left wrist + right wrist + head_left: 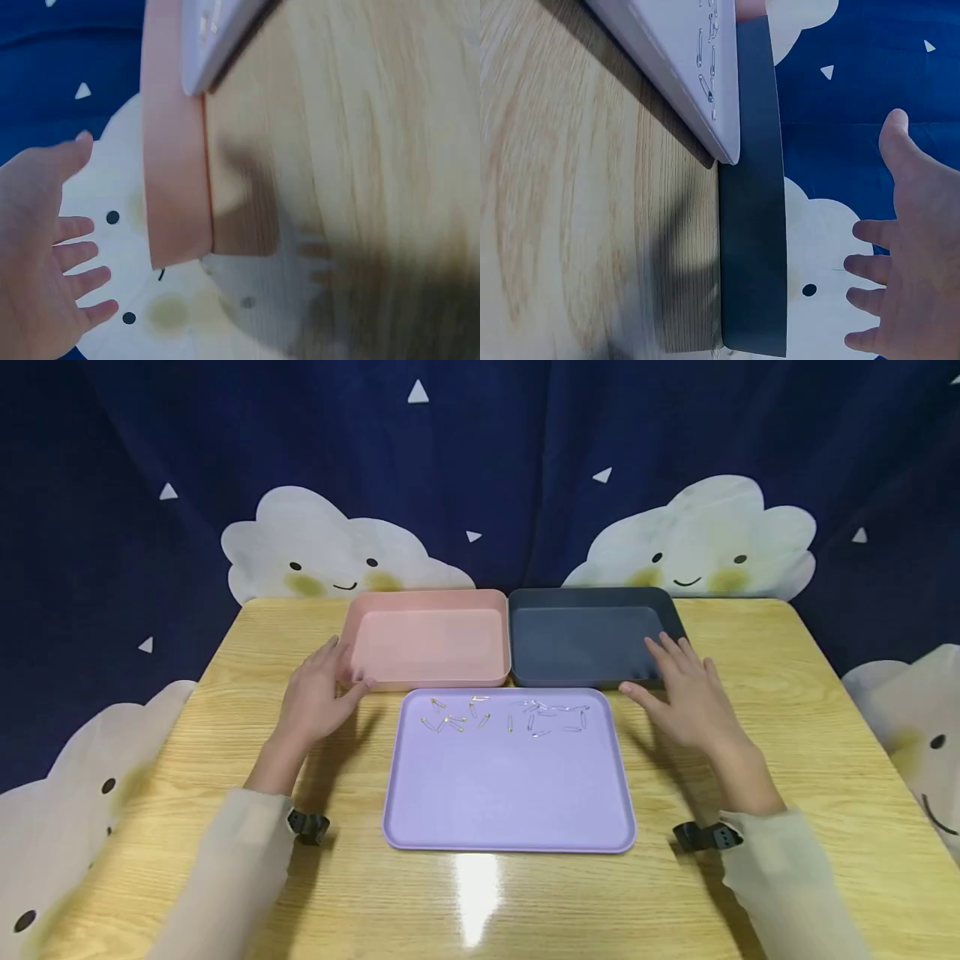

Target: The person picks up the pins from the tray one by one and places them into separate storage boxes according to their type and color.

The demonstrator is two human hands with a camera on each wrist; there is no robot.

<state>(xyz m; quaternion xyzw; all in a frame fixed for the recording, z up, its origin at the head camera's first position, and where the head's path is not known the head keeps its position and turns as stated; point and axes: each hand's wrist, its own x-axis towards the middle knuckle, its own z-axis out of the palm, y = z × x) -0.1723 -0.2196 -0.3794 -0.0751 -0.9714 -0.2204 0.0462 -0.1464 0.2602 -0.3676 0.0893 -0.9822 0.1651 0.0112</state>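
Observation:
A lilac tray (510,793) lies on the table. Along its far side, small gold-tipped pins (453,724) are scattered at the left, and thin silver wire pieces (555,710) that look like safety pins or clips lie at the right. Behind it stand a pink tray (431,643) on the left and a dark blue-grey tray (588,643) on the right, side by side. My left hand (318,693), fingers spread and holding nothing, hovers by the pink tray's near left corner. Likewise empty, my right hand (690,697) is spread over the dark tray's near right corner.
The wooden table (337,893) ends just behind the two deeper trays. A dark blue curtain (510,460) with cloud and triangle prints hangs beyond it. Each wrist wears a black strap device (307,827), and both sleeves are pale.

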